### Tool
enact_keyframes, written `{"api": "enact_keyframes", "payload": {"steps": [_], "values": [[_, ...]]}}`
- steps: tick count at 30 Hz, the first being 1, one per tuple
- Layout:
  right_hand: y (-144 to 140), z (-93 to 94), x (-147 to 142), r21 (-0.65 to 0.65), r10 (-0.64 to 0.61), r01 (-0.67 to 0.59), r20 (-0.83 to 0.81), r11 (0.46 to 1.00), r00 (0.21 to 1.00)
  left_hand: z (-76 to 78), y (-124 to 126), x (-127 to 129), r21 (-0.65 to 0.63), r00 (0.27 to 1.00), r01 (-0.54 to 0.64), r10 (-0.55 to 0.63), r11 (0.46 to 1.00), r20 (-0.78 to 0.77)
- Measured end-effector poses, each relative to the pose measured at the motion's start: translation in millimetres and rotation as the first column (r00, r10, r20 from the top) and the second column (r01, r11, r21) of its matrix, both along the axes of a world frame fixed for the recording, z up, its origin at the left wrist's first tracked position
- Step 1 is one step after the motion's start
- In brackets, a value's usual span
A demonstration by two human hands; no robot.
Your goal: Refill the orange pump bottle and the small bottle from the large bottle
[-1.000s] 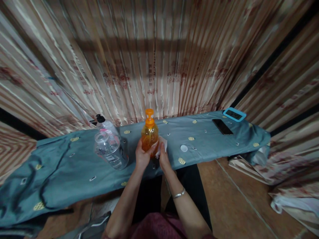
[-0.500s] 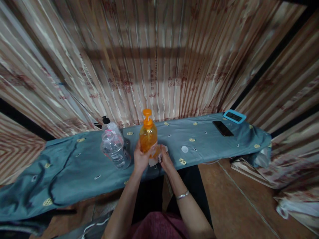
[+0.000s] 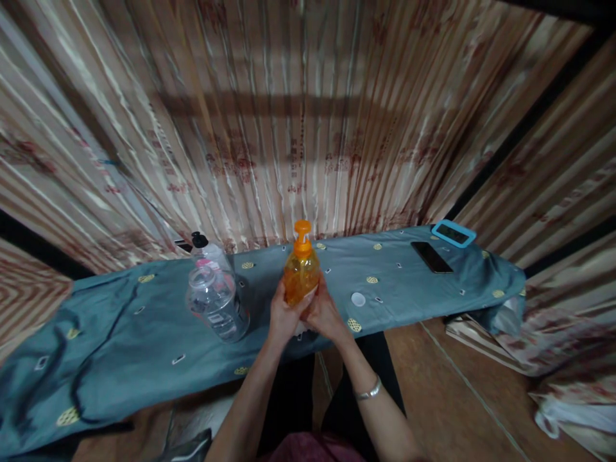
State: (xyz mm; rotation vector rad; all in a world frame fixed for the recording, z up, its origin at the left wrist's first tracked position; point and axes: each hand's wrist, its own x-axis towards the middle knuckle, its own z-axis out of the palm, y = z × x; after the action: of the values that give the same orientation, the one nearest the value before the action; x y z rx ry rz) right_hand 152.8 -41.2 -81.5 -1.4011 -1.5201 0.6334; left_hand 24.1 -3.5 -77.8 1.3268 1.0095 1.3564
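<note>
An orange pump bottle (image 3: pixel 301 276) with amber liquid stands upright between my hands at the front of the cloth-covered table. My left hand (image 3: pixel 285 314) wraps round its lower left side. On the lower right, my right hand (image 3: pixel 323 313) is closed against the bottle, with its fingertips partly hidden. A pale scrap, like paper or a torn label, shows on the bottle's front between the hands and just below them (image 3: pixel 302 330). To the left stand a clear open bottle (image 3: pixel 217 308) and, behind it, a clear pump bottle with a black top (image 3: pixel 212 258).
A round white cap or disc (image 3: pixel 358 299) lies right of my hands. Farther right are a black phone (image 3: pixel 432 257) and a blue-framed clock-like device (image 3: pixel 453 233). The blue-green tablecloth (image 3: pixel 144 346) is wrinkled at the left. A patterned curtain hangs behind the table.
The pump bottle and both hands have shifted slightly right in view. My right hand has moved up from the pale scrap at the bottle's base to press against its side.
</note>
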Motion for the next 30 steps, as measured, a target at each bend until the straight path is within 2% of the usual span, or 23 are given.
{"api": "enact_keyframes", "payload": {"steps": [5,9,11,14,17,21,23,25,30], "values": [[12.4,-2.2,13.6,-0.071,-0.036,0.033,-0.039,0.997,0.999,-7.7,10.7,16.1,-0.016,0.997,0.072,-0.072,0.997,0.001],[25.9,-6.3,26.0,-0.129,-0.184,0.178,-0.036,0.976,0.982,-12.9,26.0,32.5,0.03,0.992,0.125,-0.124,0.992,-0.025],[36.4,-8.0,32.2,-0.159,-0.272,0.265,-0.029,0.951,0.962,-18.6,32.4,36.4,0.067,0.989,0.116,-0.11,0.991,-0.095],[55.8,-9.1,43.5,-0.2,-0.39,0.38,-0.011,0.903,0.921,-35.8,35.4,29.2,0.117,0.956,0.095,-0.058,0.989,-0.286],[76.4,-9.1,56.0,-0.196,-0.464,0.457,0.009,0.868,0.886,-57.8,30.6,9.9,0.19,0.855,0.178,-0.057,0.965,-0.515],[101.8,-10.7,67.5,-0.169,-0.511,0.507,0.018,0.846,0.859,-74.1,18.3,-10.2,0.166,0.612,0.318,-0.068,0.933,-0.788],[112.6,-12.8,69.9,-0.156,-0.523,0.519,0.017,0.84,0.852,-73.2,12.6,-12.7,0.135,0.493,0.363,-0.067,0.922,-0.867],[121.7,-15.5,70.8,-0.143,-0.53,0.526,0.016,0.838,0.848,-68.3,8.6,-11.8,0.116,0.406,0.403,-0.064,0.908,-0.912],[133.8,-21.4,69.8,-0.115,-0.532,0.529,0.01,0.841,0.847,-55.3,4.1,-8.3,0.072,0.287,0.437,-0.063,0.896,-0.956]]}}
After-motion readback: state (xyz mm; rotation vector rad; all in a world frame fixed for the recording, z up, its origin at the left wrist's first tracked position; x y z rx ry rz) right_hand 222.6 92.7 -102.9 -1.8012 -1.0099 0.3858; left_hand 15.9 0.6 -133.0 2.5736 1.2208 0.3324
